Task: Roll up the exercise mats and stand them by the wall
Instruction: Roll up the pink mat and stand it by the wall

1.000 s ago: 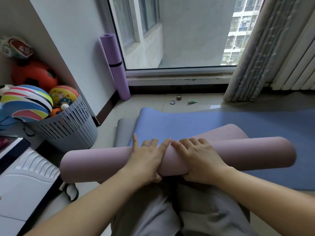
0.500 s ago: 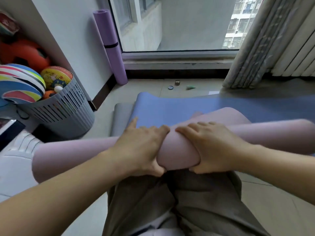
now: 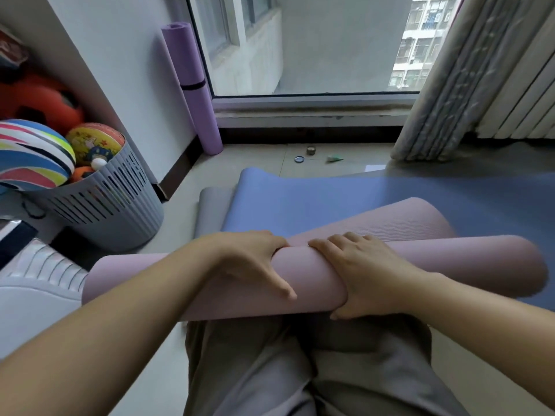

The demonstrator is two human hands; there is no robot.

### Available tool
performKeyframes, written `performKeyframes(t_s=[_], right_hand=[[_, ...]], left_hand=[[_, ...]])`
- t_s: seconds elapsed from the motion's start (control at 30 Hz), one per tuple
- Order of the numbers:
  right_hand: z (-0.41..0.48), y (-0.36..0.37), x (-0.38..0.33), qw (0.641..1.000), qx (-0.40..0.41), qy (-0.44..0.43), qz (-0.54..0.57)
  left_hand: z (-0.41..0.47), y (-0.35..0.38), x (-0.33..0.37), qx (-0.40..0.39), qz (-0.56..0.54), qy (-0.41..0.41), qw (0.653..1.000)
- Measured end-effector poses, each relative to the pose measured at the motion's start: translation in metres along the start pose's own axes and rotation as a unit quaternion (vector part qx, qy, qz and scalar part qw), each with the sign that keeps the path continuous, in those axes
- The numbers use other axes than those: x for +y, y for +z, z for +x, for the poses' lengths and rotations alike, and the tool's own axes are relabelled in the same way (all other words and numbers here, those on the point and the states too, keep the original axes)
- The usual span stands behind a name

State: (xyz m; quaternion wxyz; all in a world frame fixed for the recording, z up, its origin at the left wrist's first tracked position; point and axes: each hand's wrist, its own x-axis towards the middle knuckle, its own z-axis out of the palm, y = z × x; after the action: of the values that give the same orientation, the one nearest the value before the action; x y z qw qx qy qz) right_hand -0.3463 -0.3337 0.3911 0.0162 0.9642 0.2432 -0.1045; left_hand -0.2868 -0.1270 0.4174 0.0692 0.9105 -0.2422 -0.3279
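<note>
hands (image 3: 252, 262) have curled further round pink mat (image 3: 450, 265).

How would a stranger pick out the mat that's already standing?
Start at the window; at its lower left corner a rolled purple mat leans against the wall. Unlike the pink mat, blue mat and grey mat lying nearby, it stands upright, with a black band.

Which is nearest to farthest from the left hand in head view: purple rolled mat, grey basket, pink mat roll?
1. pink mat roll: gripped by the left hand.
2. grey basket: on the floor, left.
3. purple rolled mat: upright against the far wall.
</note>
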Motion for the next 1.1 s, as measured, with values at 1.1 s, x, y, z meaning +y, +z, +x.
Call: performKeyframes(t_s=[1.1], right_hand=[[0.004, -0.018, 0.005, 0.987, -0.102, -0.05, 0.115]], left_hand=[[-0.03, 0.018, 0.001, 0.026, -0.016, 0.026, 0.999]])
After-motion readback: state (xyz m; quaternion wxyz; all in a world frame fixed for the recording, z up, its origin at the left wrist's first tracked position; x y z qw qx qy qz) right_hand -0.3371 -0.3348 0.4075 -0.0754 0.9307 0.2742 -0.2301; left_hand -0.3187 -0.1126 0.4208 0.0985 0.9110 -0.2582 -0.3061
